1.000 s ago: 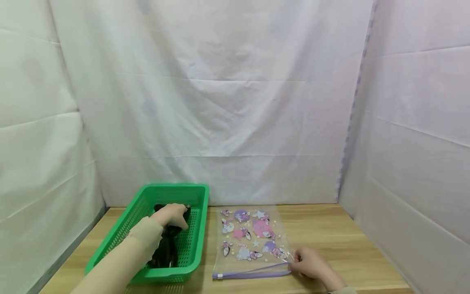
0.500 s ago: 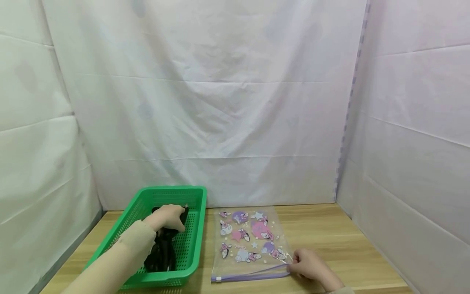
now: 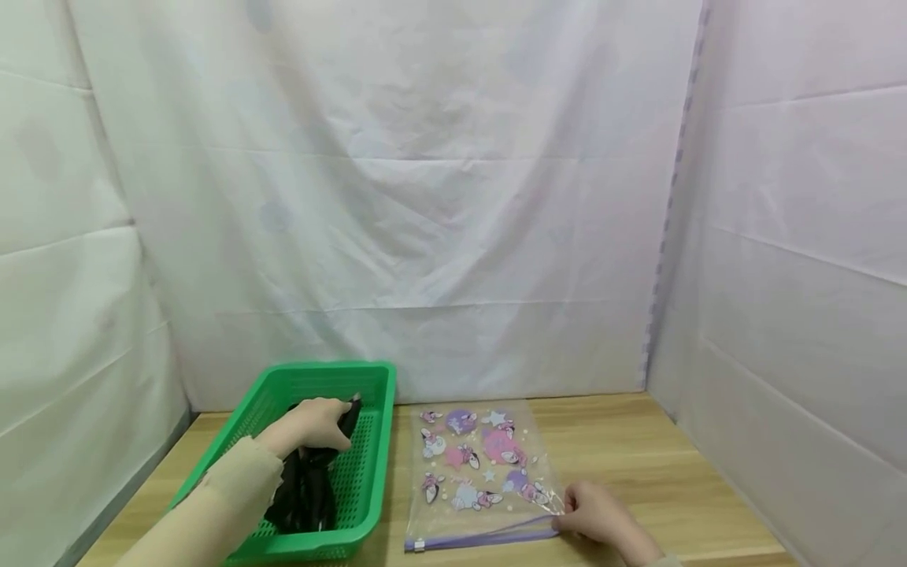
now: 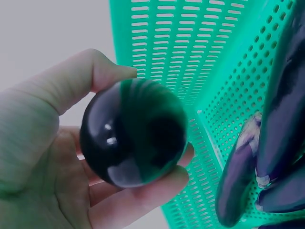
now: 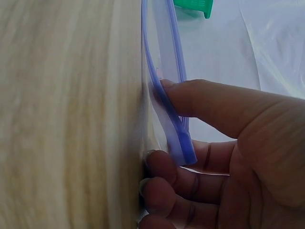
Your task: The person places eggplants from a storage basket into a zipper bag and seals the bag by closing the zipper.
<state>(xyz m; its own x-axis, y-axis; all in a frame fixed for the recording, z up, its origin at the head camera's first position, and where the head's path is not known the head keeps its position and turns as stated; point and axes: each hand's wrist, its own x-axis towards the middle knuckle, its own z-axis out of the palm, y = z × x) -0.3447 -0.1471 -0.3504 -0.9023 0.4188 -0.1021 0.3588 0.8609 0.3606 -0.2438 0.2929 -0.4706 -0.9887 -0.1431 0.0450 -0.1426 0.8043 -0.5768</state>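
In the left wrist view my left hand [image 4: 52, 124] grips a glossy dark eggplant [image 4: 133, 133], thumb on one side and fingers around the other; its rounded end faces the camera. The head view shows this hand over the green basket [image 3: 388, 441], where more dark eggplants [image 3: 305, 496] lie. A clear zip bag [image 3: 453, 520] with pink and purple cartoon prints lies flat to the right of the basket. At the bag's near right corner, my right hand [image 3: 598, 516] pinches the purple zip edge [image 5: 164, 100], and the bag's mouth is slightly parted there.
Several eggplants [image 4: 238, 176] rest against the basket's perforated wall. The slider [image 3: 419, 545] sits at the left end of the bag's zip. White cloth [image 3: 453, 236] hangs behind and on both sides of the wooden table [image 3: 638, 449].
The left hand has shifted slightly left and toward me with the eggplant, while the view has also shifted a little. The right hand keeps its hold on the bag's corner.
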